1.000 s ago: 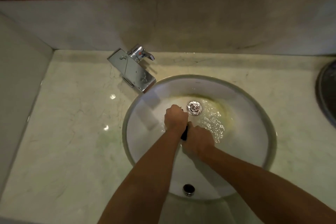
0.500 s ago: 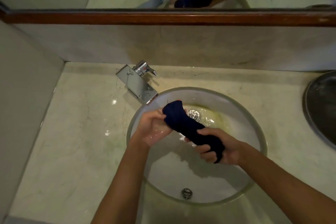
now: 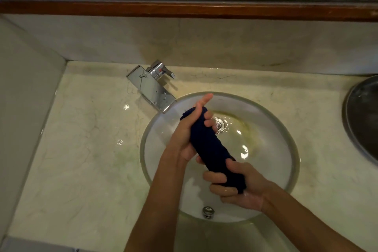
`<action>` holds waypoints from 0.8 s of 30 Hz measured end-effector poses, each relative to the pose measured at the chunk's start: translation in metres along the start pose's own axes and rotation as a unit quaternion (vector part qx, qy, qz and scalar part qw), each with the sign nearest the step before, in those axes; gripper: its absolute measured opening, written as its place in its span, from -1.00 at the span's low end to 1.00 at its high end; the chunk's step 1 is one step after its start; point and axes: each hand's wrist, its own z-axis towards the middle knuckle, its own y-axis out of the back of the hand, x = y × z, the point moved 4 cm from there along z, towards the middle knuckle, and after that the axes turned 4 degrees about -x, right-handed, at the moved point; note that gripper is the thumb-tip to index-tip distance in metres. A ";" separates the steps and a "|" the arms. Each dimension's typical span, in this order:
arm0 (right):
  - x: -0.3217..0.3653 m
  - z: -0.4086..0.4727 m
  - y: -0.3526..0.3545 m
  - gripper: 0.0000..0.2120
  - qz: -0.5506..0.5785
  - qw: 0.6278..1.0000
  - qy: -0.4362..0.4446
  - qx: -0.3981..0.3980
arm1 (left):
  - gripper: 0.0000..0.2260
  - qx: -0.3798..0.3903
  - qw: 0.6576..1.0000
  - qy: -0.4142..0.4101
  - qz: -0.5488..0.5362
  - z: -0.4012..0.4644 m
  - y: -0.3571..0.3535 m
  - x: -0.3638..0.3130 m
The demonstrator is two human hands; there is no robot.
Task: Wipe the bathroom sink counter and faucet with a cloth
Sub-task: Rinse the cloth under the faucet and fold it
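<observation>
Both hands now hold the dark cloth (image 3: 212,145) above the sink (image 3: 272,161), where a second ago they were low in the water by the drain (image 3: 219,124). Left hand (image 3: 190,131) wraps the far end, right hand (image 3: 235,188) curls round the near end, the roll twisted between them. That reads as wringing; the counter (image 3: 86,149) and faucet (image 3: 152,86), far left of the sink, look not yet wiped.

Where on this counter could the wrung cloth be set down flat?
Bare marble counter lies between the left wall and the basin, below the faucet. The strip between the basin and the metal bowl is narrower. Both hands crowd the basin.
</observation>
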 end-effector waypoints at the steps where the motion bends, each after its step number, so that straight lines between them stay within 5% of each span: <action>1: 0.005 -0.001 0.004 -0.39 -0.058 0.995 0.000 -0.083 | -0.70 -0.050 0.997 0.008 0.057 0.006 0.004 0.003; 5: 0.016 0.012 0.026 -0.56 -0.338 0.859 -0.038 -0.383 | -0.78 -0.209 0.938 0.017 0.277 0.030 0.033 0.016; 8: 0.017 0.029 0.056 -0.71 -0.447 0.745 -0.049 -0.492 | -0.80 -0.271 0.867 0.014 0.417 0.049 0.058 0.026; 12: 0.005 0.046 0.093 -0.83 -0.555 0.639 -0.123 -0.518 | -0.88 -0.306 0.733 0.037 0.607 0.061 0.080 0.040; 16: -0.010 0.055 0.103 -0.72 -0.633 0.537 -0.164 -0.533 | -0.82 -0.270 0.612 0.068 0.740 0.059 0.093 0.054; 20: -0.012 0.061 0.096 -0.73 -0.694 0.469 -0.151 -0.525 | -0.75 -0.253 0.575 0.071 0.775 0.057 0.099 0.059; 24: -0.010 0.064 0.093 -0.65 -0.739 0.415 -0.163 -0.506 | -0.70 -0.256 0.582 0.063 0.769 0.057 0.101 0.057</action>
